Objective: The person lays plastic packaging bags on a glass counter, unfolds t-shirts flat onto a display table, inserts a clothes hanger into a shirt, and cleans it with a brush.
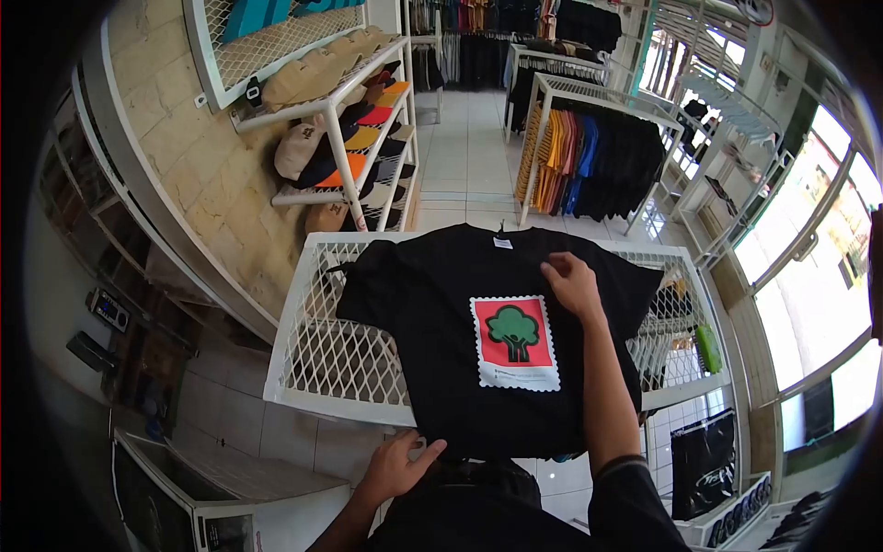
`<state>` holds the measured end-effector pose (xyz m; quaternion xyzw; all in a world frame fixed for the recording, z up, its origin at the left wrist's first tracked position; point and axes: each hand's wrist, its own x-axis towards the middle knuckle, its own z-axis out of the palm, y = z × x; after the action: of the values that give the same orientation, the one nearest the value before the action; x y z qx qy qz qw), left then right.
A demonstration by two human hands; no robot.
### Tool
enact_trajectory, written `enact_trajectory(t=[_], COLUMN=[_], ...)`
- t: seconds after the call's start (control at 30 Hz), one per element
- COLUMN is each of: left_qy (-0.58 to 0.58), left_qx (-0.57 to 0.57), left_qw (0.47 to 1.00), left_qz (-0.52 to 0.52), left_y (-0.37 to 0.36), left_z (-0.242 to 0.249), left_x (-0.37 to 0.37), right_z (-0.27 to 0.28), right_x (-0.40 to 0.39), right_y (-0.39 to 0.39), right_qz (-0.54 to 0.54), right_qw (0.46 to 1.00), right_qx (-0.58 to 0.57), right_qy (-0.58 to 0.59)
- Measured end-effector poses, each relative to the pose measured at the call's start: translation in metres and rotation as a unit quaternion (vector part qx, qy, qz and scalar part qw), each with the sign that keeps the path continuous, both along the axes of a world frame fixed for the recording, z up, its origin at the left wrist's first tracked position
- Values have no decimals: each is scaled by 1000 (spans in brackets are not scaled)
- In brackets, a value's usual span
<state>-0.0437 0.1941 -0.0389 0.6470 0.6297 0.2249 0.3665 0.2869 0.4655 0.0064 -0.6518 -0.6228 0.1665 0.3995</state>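
Note:
A black T-shirt [441,322] lies spread face up over a white mesh-topped table, its collar at the far side and its hem hanging at the near edge. On its chest is a stamp-shaped print [515,342] with a green tree on red. My right hand [572,281] is over the upper right of the shirt, fingers loosely bent and apart, nothing in them. At the near left corner of the hem is my left hand [397,467], its thumb stretched out apart from the fingers.
The white mesh table [349,373] carries a green object [707,349] at its right end. To the left stands a cap rack [354,166]. Beyond the table, a clothes rack [598,156] holds coloured and black shirts. A black bag [704,465] hangs at the lower right.

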Motion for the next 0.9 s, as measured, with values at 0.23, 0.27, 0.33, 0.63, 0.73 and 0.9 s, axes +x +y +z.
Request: enact_trajectory(t=[0.23, 0.27, 0.33, 0.63, 0.73, 0.9], left_qy=[-545, -546, -564, -646, -703, -712], left_qx=[-115, -109, -55, -191, -121, -35], left_qw=[830, 830, 820, 724, 696, 690], left_qz=[36, 35, 80, 150, 81, 123], left_y=[-9, -6, -12, -21, -17, -19], left_z=[-101, -100, -93, -100, -93, -88], left_x=[12, 19, 33, 47, 47, 44], right_z=[2, 1, -17, -111, -112, -92], right_x=[35, 38, 52, 82, 74, 75], right_y=[-176, -192, -221, -264, -269, -280], right_qz=[-100, -146, -215, -272, -198, -73], right_qw=[985, 973, 956, 917, 914, 942], right_qx=[116, 165, 199, 152, 127, 101], right_qy=[75, 60, 1, 247, 332, 311])
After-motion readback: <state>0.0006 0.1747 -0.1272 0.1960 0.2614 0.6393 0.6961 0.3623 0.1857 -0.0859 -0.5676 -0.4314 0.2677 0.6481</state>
